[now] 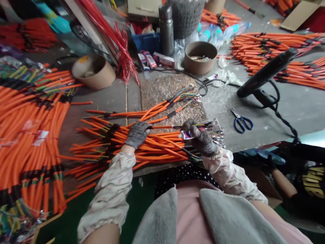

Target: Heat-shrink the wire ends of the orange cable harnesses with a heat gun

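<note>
Many orange cables (162,144) with black sleeves and thin coloured wire ends lie in a pile before me. My left hand (138,134), in a grey glove, is closed round one orange cable above the pile. Gloved too, my right hand (201,139) holds a small white and blue tube (186,135) near that cable's black and wire end. Beyond my hands, two more orange cables (152,113) cross a worn brown board (165,86). Both palms are hidden.
Blue-handled scissors (242,123) and a black rod-shaped tool (266,73) with a cord lie right. Brown round containers (200,61), a dark bottle (166,32) and red strips (124,51) stand beyond. More orange cables (38,135) cover the left. Another person's arm (283,183) shows lower right.
</note>
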Demonstrator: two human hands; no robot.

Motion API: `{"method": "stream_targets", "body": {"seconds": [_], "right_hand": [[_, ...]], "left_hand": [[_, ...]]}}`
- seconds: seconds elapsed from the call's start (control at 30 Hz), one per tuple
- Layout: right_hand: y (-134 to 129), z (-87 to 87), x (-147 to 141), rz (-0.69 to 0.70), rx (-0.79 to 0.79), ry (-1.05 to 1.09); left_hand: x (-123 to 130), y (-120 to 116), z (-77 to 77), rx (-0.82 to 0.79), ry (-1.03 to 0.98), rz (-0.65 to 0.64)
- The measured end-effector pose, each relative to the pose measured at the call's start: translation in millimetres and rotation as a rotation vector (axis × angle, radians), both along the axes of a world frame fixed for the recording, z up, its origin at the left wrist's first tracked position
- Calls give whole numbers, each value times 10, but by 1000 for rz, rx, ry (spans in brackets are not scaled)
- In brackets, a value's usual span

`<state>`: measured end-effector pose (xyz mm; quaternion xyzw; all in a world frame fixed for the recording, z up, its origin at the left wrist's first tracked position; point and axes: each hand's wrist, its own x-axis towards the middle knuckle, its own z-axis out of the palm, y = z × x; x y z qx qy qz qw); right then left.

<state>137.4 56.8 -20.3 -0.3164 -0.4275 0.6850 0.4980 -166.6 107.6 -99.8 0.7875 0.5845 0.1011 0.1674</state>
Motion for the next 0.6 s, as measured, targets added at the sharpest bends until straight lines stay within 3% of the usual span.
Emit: {"method": "stream_targets", "body": {"seconds": [0.07, 0.17, 0.33, 0.5, 0.6], "right_hand": [[113, -64, 20, -27, -87, 78], [237, -167, 82, -16, -204, 189], [341, -285, 165, -40, -304, 305], [109, -329, 189, -202, -481, 350], [-6, -359, 169, -182, -457, 278]], "left_hand": [[142, 82, 10, -31, -56, -58], [572, 106, 60, -21, -183, -162], [1120, 135, 126, 106, -427, -344], [1301, 330, 15, 109, -438, -262], [1437, 395, -93, 27, -348, -242]]}}
